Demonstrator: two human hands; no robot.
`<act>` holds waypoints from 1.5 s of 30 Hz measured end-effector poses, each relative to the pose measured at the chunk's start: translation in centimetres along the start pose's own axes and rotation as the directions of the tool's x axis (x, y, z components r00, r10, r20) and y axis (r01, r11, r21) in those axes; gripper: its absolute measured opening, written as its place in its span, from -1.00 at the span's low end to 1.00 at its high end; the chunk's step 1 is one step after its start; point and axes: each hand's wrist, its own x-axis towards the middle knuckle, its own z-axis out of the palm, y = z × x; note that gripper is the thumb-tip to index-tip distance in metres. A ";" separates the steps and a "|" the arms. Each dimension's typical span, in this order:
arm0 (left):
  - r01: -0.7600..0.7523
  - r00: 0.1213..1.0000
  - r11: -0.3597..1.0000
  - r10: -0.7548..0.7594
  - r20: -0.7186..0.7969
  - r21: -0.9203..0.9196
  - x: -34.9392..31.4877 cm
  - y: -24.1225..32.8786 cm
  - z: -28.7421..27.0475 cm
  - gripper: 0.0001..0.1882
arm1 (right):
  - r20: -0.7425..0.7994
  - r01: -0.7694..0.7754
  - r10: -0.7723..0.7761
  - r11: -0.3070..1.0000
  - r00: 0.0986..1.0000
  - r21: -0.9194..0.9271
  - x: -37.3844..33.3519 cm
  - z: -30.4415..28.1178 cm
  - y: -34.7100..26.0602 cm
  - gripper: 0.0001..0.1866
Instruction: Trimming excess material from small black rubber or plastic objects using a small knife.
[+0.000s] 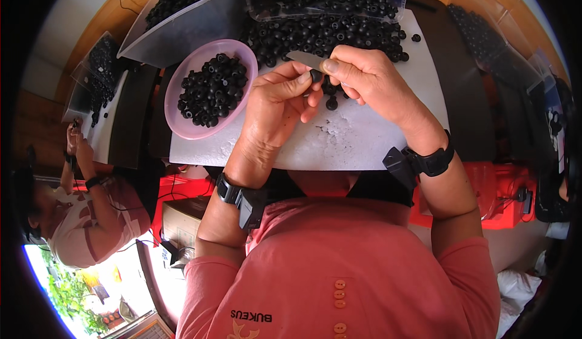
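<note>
1. Over the flat white board (418,103), a small, round, black piece (316,76) is pinched by the thumb and fingers of the left hand (270,106).
2. A short, flat, silver blade (303,58) is gripped by the right hand (373,78); any handle is hidden by the fingers. The two hands are held close together (whether they touch cannot be told).
3. A trim seems to be the step in hand, so the piece should be held firmly and its edge should be turned to the blade bit by bit.
4. The left thumb should be kept out of the blade's path. Small, light strokes should be used, since a small round piece could roll or slip.
5. More black pieces (357,39) are heaped just beyond the hands, and others are gathered in the round pink plastic bowl (171,99) on the left. The two lots should not be mixed.
</note>
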 end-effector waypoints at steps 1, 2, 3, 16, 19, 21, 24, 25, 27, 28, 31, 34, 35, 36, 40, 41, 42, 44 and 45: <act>0.003 1.000 1.000 -0.003 -0.003 0.001 0.0 0.0 0.0 -0.86 | -0.003 0.026 -0.026 1.000 1.000 -0.002 0.0 0.2 0.4 -0.67; 0.006 1.000 1.000 -0.006 0.000 0.007 0.0 0.0 0.0 -0.86 | -0.004 0.053 -0.053 0.999 0.999 -0.004 0.1 0.3 0.6 -0.66; 0.008 1.000 1.000 -0.008 0.003 0.013 0.0 -0.1 -0.1 -0.86 | -0.001 0.028 -0.028 1.000 1.000 -0.009 0.0 0.2 0.4 -0.67; 0.013 1.000 0.998 -0.014 0.025 0.056 -0.1 -0.2 -0.3 -0.84 | 0.007 -0.033 0.033 0.999 0.999 -0.018 -0.3 0.2 -0.2 -0.68; 0.011 1.000 0.999 -0.012 0.021 0.051 -0.1 -0.3 -0.3 -0.83 | 0.011 -0.030 0.030 1.000 1.000 0.002 -0.3 0.3 -0.1 -0.68; 0.019 1.000 0.999 -0.020 0.021 0.034 -0.1 -0.3 -0.5 -0.83 | 0.017 -0.017 0.017 1.000 1.000 -0.016 -0.3 0.3 0.0 -0.68; 0.007 0.998 1.000 -0.006 0.058 -0.007 0.0 -0.3 -0.8 -0.83 | 0.043 0.025 -0.022 0.997 0.999 -0.079 -0.5 0.4 0.0 -0.68; -0.002 0.997 1.000 0.004 0.075 -0.024 0.0 -0.3 -1.0 -0.82 | 0.061 0.048 -0.042 0.994 0.997 -0.098 -0.6 0.6 -0.1 -0.68; 0.004 0.996 0.999 -0.002 0.088 -0.032 0.2 0.1 -1.2 -0.81 | 0.084 0.061 -0.055 0.995 0.995 -0.082 -0.7 0.8 -0.1 -0.68; 0.007 0.996 0.999 -0.004 0.094 -0.035 0.3 0.2 -1.3 -0.81 | 0.091 0.050 -0.045 0.998 0.995 -0.046 -0.8 0.8 -0.1 -0.68; -0.008 0.998 0.994 0.015 0.056 -0.108 0.5 -0.6 -1.1 -0.81 | 0.007 -0.002 0.002 0.997 1.000 0.076 -0.3 0.1 0.0 -0.68; -0.019 1.000 0.997 0.020 0.013 -0.070 0.3 -0.3 -0.5 -0.83 | -0.065 0.018 -0.016 1.000 0.998 0.019 -0.1 0.1 -0.1 -0.66; -0.018 1.000 0.999 0.018 0.011 -0.043 0.2 -0.3 -0.4 -0.83 | -0.048 0.031 -0.032 0.999 0.998 -0.026 -0.2 0.1 -0.1 -0.66; -0.016 1.000 1.000 0.016 0.010 -0.017 0.1 -0.3 -0.4 -0.83 | -0.030 0.044 -0.046 0.997 0.998 -0.069 -0.2 0.1 0.0 -0.66; -0.050 0.999 0.997 0.050 0.003 0.053 -0.1 -0.6 -0.1 -0.82 | -0.114 0.087 -0.107 0.982 0.988 -0.169 -0.1 0.5 0.8 -0.66; -0.045 0.999 0.998 0.045 -0.005 0.040 0.0 -0.5 0.0 -0.81 | -0.136 0.062 -0.089 0.980 0.987 -0.188 0.1 0.5 0.8 -0.66; -0.040 0.999 0.999 0.040 -0.012 0.026 0.0 -0.5 0.0 -0.81 | -0.159 0.037 -0.071 0.978 0.985 -0.207 0.2 0.4 0.8 -0.65; -0.032 0.999 0.999 0.032 -0.020 0.007 0.1 -0.4 0.2 -0.80 | -0.169 0.071 -0.088 0.992 0.982 -0.107 0.1 0.4 0.8 -0.65; -0.028 0.999 1.000 0.028 -0.021 0.001 0.1 -0.3 0.2 -0.79 | -0.175 0.088 -0.097 0.995 0.980 -0.055 0.1 0.3 0.8 -0.64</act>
